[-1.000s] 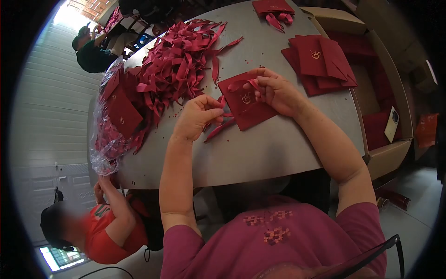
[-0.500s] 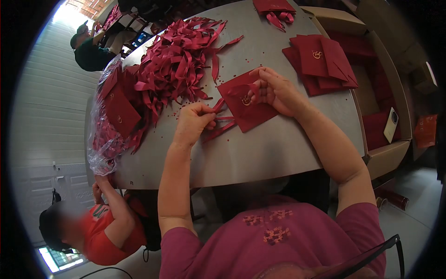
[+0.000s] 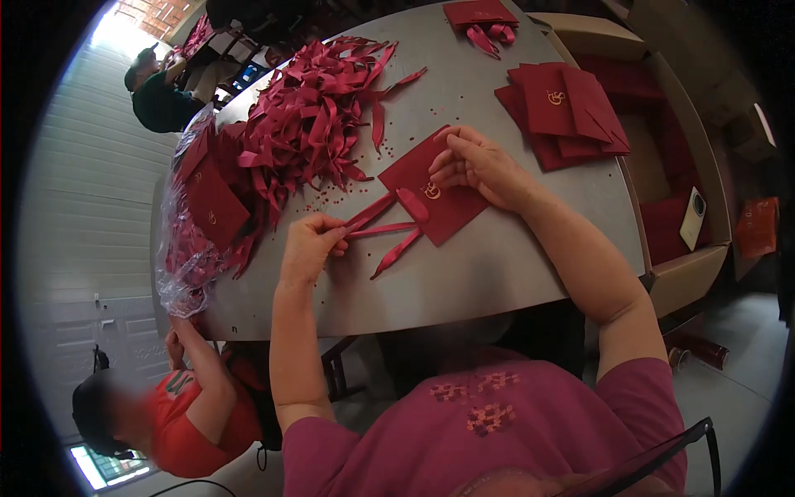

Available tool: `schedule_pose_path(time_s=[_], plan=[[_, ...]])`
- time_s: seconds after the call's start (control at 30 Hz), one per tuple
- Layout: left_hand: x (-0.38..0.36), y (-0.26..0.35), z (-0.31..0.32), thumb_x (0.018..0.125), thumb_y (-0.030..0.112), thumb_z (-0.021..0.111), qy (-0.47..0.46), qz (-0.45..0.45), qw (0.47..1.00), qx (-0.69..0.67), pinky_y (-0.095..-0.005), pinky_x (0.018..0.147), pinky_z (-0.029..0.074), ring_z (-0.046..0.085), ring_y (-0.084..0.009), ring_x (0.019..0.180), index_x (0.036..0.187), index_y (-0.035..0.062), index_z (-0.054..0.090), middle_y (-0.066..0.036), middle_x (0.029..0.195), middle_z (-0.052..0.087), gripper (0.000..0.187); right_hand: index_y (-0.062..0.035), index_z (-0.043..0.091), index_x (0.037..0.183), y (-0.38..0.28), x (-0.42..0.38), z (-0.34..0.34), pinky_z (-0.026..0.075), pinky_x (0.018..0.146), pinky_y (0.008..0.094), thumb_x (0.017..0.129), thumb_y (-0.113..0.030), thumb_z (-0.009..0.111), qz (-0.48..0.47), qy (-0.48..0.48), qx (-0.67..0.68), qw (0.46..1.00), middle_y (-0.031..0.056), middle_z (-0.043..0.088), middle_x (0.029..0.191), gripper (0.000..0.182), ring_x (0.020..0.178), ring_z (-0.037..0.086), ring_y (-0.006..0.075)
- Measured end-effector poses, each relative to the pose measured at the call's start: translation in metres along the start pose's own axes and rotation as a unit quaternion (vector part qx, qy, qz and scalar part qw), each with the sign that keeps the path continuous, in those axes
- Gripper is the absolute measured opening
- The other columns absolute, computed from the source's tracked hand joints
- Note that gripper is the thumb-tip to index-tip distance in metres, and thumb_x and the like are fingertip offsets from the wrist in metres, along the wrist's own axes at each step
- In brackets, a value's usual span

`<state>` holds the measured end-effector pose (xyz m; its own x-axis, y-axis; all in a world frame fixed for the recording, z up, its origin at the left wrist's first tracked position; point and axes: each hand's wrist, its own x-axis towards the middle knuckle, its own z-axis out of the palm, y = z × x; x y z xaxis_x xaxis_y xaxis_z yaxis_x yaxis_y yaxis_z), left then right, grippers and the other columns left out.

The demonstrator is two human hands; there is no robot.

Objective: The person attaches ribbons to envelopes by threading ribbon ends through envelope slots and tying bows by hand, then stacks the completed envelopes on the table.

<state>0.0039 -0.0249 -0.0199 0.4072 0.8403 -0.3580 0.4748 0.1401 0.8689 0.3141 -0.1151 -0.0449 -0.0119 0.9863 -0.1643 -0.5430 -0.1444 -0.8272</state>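
Observation:
A flat dark red paper bag (image 3: 451,219) with a gold monogram lies tilted on the grey table in front of me. Red ribbon (image 3: 373,231) stretches left from its lower left edge, and a short loop of it rests on the bag's face. My left hand (image 3: 310,246) pinches the ribbon between thumb and fingertips, left of the bag. Over the bag's right part hovers my right hand (image 3: 478,170), fingers loosely curved and apart, holding nothing. One loose ribbon tail points down toward the table's front edge.
A big heap of red ribbons (image 3: 306,116) and a plastic sack (image 3: 184,286) with red bags cover the left side. Stacked red bags (image 3: 551,116) lie at right, beside a cardboard box (image 3: 687,277) with a phone (image 3: 693,219) on its contents. Co-workers sit at left.
My left hand has moved left and down, drawing the ribbon out straighter. My right hand has let go of the ribbon loop, which now lies flat on the bag.

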Motion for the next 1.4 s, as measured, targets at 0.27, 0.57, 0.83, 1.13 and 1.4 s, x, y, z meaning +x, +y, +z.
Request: schedule_pose_path(time_s=[0.27,0.57,0.83,1.13,1.4], plan=[[-0.016,0.025,0.023,0.093,0.013,0.059,0.176,0.186,0.951,0.172,-0.0300,0.069,0.051,0.064,-0.0169,0.077,0.111,-0.0058,0.062,-0.010,0.092,0.066,0.026,-0.0060,0.049,0.119,0.003,0.004,-0.006,0.055,0.081,0.0362,0.105,-0.030,0.038,-0.012,-0.037,0.042,0.998,0.0144,0.065,0.097,0.030,0.086,0.067,0.0216],[0.064,0.045,0.083,0.084,0.023,0.069,0.021,0.237,0.920,0.310,-0.0433,0.095,0.045,0.060,-0.0393,0.107,0.123,-0.0038,0.057,-0.024,0.113,0.063,0.048,-0.0070,0.050,0.117,0.001,-0.005,0.000,0.054,0.075,0.0329,0.102,-0.026,0.045,0.002,-0.064,0.016,0.998,0.0141,0.066,0.093,0.025,0.081,0.068,0.0238],[0.035,0.077,0.061,0.084,-0.004,0.064,-0.076,0.042,0.956,-0.280,-0.0255,0.074,0.053,0.065,-0.0145,0.083,0.101,0.0012,0.062,-0.008,0.096,0.067,0.018,-0.0014,0.059,0.108,-0.017,-0.052,0.063,0.049,0.075,0.0354,0.075,-0.022,0.076,-0.394,0.056,-0.641,0.656,0.0115,0.062,0.098,0.043,0.091,0.062,0.0253],[0.005,0.100,0.084,0.099,0.022,0.056,-0.050,0.192,0.883,-0.425,-0.0293,0.075,0.052,0.063,-0.0150,0.083,0.104,0.0014,0.059,-0.005,0.095,0.065,0.022,0.0014,0.062,0.108,-0.111,-0.014,0.046,0.050,0.079,0.0365,0.078,-0.009,0.060,-0.390,0.107,-0.810,0.425,0.0122,0.062,0.096,0.032,0.093,0.063,0.0262],[0.038,0.037,0.112,0.097,0.020,0.060,0.066,0.185,0.938,-0.286,-0.0232,0.070,0.048,0.058,-0.0092,0.077,0.103,0.0012,0.060,-0.001,0.089,0.060,0.020,-0.0108,0.065,0.114,-0.222,0.133,-0.080,0.045,0.095,0.0375,0.085,-0.009,0.056,-0.392,0.237,-0.816,0.352,0.0114,0.066,0.103,0.031,0.106,0.061,0.0294]])
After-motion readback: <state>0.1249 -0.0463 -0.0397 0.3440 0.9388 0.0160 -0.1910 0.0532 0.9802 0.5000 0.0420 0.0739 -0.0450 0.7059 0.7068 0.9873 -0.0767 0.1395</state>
